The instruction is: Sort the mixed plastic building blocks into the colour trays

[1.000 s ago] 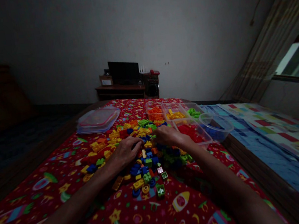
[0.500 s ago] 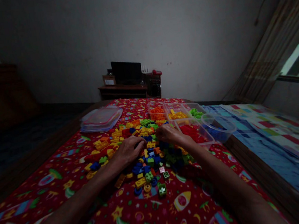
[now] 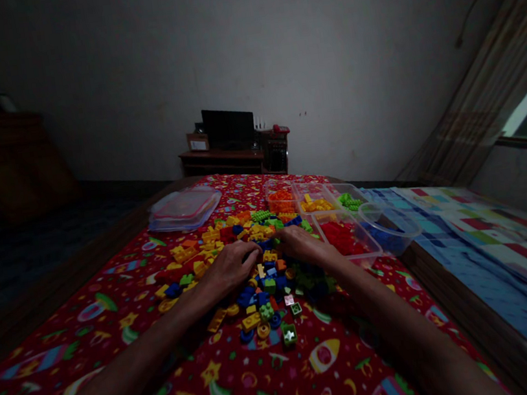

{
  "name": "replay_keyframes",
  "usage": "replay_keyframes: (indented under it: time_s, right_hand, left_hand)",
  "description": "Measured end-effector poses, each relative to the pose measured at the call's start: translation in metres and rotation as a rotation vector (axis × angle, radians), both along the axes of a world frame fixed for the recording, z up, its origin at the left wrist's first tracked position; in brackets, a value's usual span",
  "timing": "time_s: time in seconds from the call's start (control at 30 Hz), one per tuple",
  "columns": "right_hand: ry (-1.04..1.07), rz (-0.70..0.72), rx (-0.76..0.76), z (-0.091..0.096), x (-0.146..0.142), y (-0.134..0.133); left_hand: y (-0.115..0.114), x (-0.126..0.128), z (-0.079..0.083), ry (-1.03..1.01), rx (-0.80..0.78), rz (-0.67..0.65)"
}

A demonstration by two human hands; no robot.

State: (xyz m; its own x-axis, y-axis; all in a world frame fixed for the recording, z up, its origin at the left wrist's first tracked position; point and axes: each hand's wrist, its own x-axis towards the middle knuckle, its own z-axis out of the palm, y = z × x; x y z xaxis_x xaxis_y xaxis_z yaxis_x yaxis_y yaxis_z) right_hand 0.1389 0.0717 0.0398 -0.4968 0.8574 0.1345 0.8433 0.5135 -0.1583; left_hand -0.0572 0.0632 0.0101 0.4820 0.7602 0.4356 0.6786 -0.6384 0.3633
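A mixed pile of toy building bricks in yellow, blue, green, red and orange lies on a red patterned cloth. My left hand reaches into the pile from the left, fingers curled and tips close together. Facing it, my right hand is bent down over the bricks with its fingers closed. Whatever lies between the fingertips of either hand is hidden or too small to make out. Close in front of me, a green brick sits apart from the pile.
Behind and right of the pile stand clear containers with sorted bricks: orange bricks, yellow bricks, green bricks and red bricks. A round tub holds blue ones. Stacked clear lids lie at the back left.
The whole view has shifted slightly to the right. My right hand has dipped a little lower into the pile, showing a blue brick behind it. The left hand stays nearly in place.
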Motion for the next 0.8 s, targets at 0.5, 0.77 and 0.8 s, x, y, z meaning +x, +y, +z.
replay_keyframes:
  time_s: [0.5,0.77,0.8]
  right_hand:
    - [0.071,-0.025,0.078,-0.019,0.000,0.008]
    - [-0.010,-0.094,0.077,-0.022,-0.003,0.010]
    - [-0.001,-0.096,0.063,-0.022,-0.002,0.011]
  left_hand:
    - [0.002,-0.002,0.001,0.014,-0.002,0.003]
    - [0.005,-0.002,-0.005,0.001,0.024,-0.019]
    - [0.004,-0.002,-0.004,0.005,0.021,-0.017]
